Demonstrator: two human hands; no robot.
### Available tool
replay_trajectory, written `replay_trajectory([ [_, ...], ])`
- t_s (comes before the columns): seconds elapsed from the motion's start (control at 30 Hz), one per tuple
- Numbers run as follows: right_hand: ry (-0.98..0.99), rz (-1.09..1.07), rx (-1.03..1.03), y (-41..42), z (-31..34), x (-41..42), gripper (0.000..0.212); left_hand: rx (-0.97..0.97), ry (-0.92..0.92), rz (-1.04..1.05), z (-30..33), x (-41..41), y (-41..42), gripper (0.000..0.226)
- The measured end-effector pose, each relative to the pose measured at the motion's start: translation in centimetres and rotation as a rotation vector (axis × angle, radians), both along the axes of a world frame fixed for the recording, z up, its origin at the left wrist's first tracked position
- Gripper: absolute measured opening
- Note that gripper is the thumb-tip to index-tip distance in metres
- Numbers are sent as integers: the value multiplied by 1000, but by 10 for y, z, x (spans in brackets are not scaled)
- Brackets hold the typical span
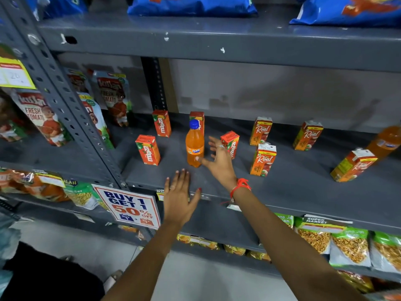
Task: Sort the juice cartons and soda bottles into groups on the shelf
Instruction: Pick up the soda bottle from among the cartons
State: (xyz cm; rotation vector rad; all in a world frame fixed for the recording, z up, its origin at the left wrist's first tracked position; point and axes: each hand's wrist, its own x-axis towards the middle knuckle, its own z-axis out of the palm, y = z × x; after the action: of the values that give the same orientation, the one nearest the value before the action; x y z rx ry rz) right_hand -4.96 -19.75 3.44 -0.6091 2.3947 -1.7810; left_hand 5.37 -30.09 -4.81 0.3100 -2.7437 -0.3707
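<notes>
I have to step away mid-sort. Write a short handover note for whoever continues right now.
Left hand: open, empty, at the shelf edge.
Right hand: open, thumb at the Fanta bottle, not gripping.
Four Maaza cartons stand scattered left around that bottle; four Real cartons right, one leaning; second soda bottle far right.
Done: nothing grouped.
Left: gather cartons by brand, pair the bottles.

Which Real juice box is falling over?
The far-right Real carton, near the shelf's front: it leans sharply, while the other three stand upright.

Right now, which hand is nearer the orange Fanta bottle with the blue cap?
Right. The right hand is beside the orange Fanta bottle with the blue cap, thumb at its base; the left hand lies below it at the shelf edge.
</notes>
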Motion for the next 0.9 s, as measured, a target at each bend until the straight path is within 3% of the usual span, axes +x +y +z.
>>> replay_trajectory([
  [0.2, -35, -16, -10, -24, -20, -7, 70, -31, -52, 17, 3, 9, -54, 86],
  [0.37, -63, -72, -31, -31, -28, -5, 60, 20, -31, 49, 1, 11, -49, 71],
  [0.6, -19, -124, -48, -2, -34, 24, 57, 7, -20, 49, 0, 10, -49, 69],
  [0.9, 55, -387, -72, 77, -47, 61, 60, -8, 29, 5, -1, 9, -29, 62],
])
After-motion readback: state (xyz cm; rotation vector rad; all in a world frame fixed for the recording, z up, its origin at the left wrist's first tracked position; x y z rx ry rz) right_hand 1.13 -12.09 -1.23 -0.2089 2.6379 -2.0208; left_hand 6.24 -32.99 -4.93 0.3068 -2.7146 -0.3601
